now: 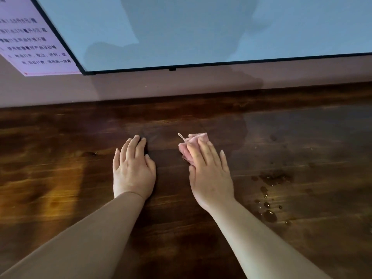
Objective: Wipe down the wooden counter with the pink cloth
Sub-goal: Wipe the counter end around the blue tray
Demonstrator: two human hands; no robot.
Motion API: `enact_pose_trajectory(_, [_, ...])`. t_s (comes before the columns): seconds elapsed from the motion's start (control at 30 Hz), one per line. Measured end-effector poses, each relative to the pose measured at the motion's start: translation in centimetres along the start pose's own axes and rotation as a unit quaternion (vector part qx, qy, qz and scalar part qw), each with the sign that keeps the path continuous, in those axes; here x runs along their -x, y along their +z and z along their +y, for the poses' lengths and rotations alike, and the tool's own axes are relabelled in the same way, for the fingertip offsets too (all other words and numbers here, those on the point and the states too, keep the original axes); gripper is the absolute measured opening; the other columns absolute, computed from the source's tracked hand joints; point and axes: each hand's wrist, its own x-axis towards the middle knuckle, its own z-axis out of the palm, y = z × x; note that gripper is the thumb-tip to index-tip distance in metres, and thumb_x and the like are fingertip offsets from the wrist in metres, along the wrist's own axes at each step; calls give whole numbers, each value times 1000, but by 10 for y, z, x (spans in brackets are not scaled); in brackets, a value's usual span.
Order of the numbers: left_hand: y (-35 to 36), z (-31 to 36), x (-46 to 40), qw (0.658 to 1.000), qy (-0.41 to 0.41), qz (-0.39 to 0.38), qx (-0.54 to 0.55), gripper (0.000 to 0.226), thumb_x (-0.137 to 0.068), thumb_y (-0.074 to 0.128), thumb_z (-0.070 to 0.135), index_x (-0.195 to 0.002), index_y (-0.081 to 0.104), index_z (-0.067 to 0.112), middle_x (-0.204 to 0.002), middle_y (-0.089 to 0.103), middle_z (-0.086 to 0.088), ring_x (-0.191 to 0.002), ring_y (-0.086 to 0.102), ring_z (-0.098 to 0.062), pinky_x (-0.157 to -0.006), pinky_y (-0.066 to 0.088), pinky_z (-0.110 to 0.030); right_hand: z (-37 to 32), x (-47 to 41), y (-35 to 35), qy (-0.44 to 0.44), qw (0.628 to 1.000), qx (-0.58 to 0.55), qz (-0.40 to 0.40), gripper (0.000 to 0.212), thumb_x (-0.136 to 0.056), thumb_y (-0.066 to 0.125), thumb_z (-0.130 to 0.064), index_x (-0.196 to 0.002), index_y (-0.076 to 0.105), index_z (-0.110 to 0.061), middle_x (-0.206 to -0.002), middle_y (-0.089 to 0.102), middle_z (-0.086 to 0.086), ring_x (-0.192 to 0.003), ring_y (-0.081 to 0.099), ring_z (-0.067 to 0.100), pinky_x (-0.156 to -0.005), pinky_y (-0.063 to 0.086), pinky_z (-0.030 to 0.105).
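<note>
Fingers of the right hand (209, 174) lie straight on the pink cloth (190, 147) and press it flat against the wooden counter (60, 158); nothing is pinched, probably because a flat palm spreads the pressure for wiping. Just left of the cloth, the left hand (133, 168) rests flat on the wood with relaxed fingers and holds nothing, I think to support the body. Right of the cloth and nearer the person, water drops (269, 198) wait on the surface, so wiping seems unfinished.
</note>
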Motion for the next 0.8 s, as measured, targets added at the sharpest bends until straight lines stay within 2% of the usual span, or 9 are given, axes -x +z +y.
enact_pose_trajectory(0.13, [1,0,0,1000,2,4,0,48,-97,42,24,-145,47,18,-155,39,2,-147,24,-15,-123,13,-44,11,-26,-8,18,1000,-3,6,59,-105,34,-27,-158,9,-38,-168,3,-8,-154,-4,13,-124,-4,40])
enact_pose_trajectory(0.23, [0,0,1,1000,2,2,-1,47,-98,43,23,-145,47,18,-155,38,2,-147,24,-16,-123,13,-43,-3,-21,-5,55,998,-18,15,64,-105,37,-26,-157,3,-41,-168,-3,-6,-154,-8,15,-124,-6,39])
enact_pose_trajectory(0.3, [0,0,0,1000,5,3,-3,47,-98,43,23,-145,47,17,-155,38,1,-147,25,-16,-123,13,-43,-8,4,1,31,999,-19,9,67,-104,36,-28,-155,-4,-44,-168,-6,-7,-153,-11,14,-122,-9,38])
enact_pose_trajectory(0.43, [2,-1,0,1000,3,8,0,47,-98,44,23,-144,48,17,-154,39,0,-147,26,-17,-123,14,-44,9,23,-1,-29,999,21,3,61,-102,29,-30,-156,1,-42,-167,2,-10,-154,-1,12,-122,-6,38])
enact_pose_trajectory(0.6, [1,-1,-1,1000,1,3,-3,47,-99,43,24,-146,46,18,-155,38,1,-147,24,-16,-123,12,-42,10,-12,-6,68,998,-3,15,60,-107,35,-23,-155,4,-43,-168,-1,-9,-154,-6,13,-125,-5,39])
enact_pose_trajectory(0.8, [1,-2,0,1000,0,-1,-1,48,-99,41,24,-146,45,18,-156,37,1,-148,23,-15,-124,10,-42,17,40,-6,44,999,30,13,61,-101,22,-35,-157,-1,-41,-167,-5,-9,-154,-5,11,-123,-8,38])
